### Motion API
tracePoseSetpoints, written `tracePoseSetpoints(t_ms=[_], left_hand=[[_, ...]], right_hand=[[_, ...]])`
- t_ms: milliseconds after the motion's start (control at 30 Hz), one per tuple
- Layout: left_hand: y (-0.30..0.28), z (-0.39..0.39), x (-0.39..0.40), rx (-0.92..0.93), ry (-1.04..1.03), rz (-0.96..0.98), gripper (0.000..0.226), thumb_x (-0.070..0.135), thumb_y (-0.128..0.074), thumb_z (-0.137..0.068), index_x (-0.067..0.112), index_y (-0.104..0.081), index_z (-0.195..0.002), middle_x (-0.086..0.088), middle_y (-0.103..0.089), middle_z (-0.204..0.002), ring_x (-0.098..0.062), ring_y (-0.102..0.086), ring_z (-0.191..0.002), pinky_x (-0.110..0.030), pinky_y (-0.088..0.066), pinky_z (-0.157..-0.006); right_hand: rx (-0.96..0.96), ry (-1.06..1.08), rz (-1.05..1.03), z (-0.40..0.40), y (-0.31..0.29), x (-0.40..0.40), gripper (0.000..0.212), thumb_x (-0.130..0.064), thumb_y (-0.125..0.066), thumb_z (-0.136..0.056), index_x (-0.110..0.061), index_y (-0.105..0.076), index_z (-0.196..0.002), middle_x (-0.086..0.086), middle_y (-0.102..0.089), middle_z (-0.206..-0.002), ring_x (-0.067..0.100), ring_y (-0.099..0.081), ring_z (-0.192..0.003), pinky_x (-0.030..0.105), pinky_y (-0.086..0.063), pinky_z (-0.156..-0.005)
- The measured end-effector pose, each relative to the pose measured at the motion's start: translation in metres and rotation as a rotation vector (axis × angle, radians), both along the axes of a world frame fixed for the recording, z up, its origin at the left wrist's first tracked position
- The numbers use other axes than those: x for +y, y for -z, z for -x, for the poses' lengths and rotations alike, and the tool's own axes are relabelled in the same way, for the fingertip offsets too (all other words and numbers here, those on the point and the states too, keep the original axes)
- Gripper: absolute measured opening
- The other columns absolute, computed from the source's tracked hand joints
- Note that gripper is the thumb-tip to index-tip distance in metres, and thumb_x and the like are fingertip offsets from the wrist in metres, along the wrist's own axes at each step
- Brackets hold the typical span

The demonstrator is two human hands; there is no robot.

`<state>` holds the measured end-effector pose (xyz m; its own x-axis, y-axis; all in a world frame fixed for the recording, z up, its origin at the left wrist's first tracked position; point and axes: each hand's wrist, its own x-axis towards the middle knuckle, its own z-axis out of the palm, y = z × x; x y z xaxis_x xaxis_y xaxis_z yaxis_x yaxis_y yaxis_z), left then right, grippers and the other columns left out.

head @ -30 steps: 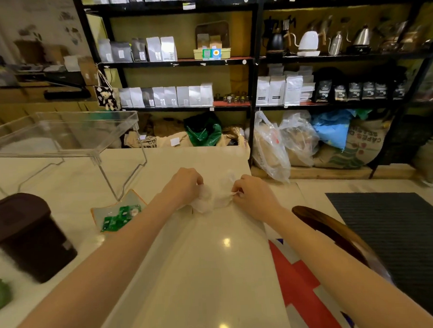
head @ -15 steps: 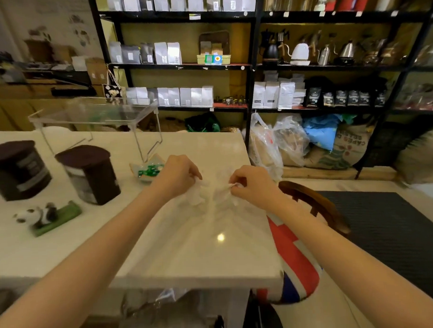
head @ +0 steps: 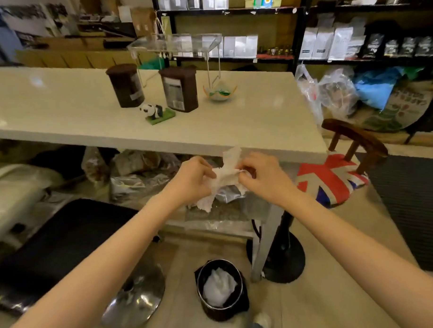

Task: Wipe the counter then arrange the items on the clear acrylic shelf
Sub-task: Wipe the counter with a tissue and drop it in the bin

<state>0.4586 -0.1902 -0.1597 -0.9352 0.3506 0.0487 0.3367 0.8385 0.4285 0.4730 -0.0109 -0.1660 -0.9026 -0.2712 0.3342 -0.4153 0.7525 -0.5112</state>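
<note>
Tissue [head: 225, 178] now lifted off desk [head: 258, 128], both hands' grip pinching it: left hand [head: 191, 180], right hand [head: 265, 179], above bin [head: 221, 290]. Wiping likely done; acrylic shelf [head: 177, 46] w/ items next.

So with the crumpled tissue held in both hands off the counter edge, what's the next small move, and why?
Probably lower the crumpled tissue and drop it into the small black bin on the floor. Both the left hand and right hand pinch it below the counter, almost above the bin, which already holds white paper.
</note>
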Motion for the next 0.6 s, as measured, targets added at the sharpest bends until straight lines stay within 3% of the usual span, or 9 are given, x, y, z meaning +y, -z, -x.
tracePoseSetpoints(t_ms=[67,133,233,400,600], left_hand=[[0.025,-0.012,-0.016,-0.026,-0.028,0.028,0.035,0.001,-0.061,-0.079,0.008,-0.065,-0.113,-0.009,-0.05,-0.127,-0.024,-0.048,-0.118,-0.016,-0.032,-0.087],[0.05,-0.021,-0.028,-0.063,-0.068,0.03,0.033,-0.003,-0.056,-0.081,0.007,-0.066,-0.112,-0.011,-0.051,-0.128,-0.025,-0.048,-0.119,-0.021,-0.036,-0.094],[0.092,-0.025,-0.042,-0.13,-0.104,0.032,0.033,-0.008,-0.053,-0.08,0.006,-0.068,-0.107,-0.014,-0.054,-0.125,-0.027,-0.052,-0.115,-0.027,-0.04,-0.094],[0.183,-0.029,-0.052,-0.229,-0.17,0.019,0.035,-0.01,-0.049,-0.078,0.004,-0.07,-0.102,-0.018,-0.062,-0.115,-0.03,-0.057,-0.109,-0.03,-0.04,-0.094],[0.316,-0.013,-0.05,-0.388,-0.224,-0.005,0.033,-0.007,-0.045,-0.083,0.003,-0.07,-0.103,-0.017,-0.069,-0.11,-0.03,-0.063,-0.102,-0.031,-0.046,-0.088]], right_hand=[[-0.072,-0.002,-0.04,-0.01,0.023,-0.013,0.02,-0.013,-0.048,-0.078,0.002,-0.061,-0.076,0.012,-0.052,-0.071,0.024,-0.048,-0.066,0.038,-0.039,-0.062],[-0.154,0.021,-0.039,-0.016,0.051,-0.021,0.017,-0.01,-0.05,-0.08,0.002,-0.063,-0.077,0.016,-0.054,-0.075,0.028,-0.049,-0.069,0.043,-0.043,-0.068],[-0.285,0.071,-0.014,-0.021,0.099,-0.024,0.018,-0.009,-0.051,-0.082,-0.002,-0.067,-0.089,0.006,-0.054,-0.081,0.02,-0.049,-0.075,0.037,-0.043,-0.074],[-0.528,0.102,-0.045,-0.024,0.201,-0.027,0.023,-0.005,-0.05,-0.084,-0.005,-0.066,-0.101,0.013,-0.065,-0.098,0.028,-0.059,-0.093,0.034,-0.044,-0.078],[-0.691,0.209,-0.102,-0.016,0.337,-0.029,0.027,-0.003,-0.048,-0.086,-0.011,-0.066,-0.105,0.011,-0.064,-0.112,0.027,-0.06,-0.1,0.035,-0.046,-0.086]])
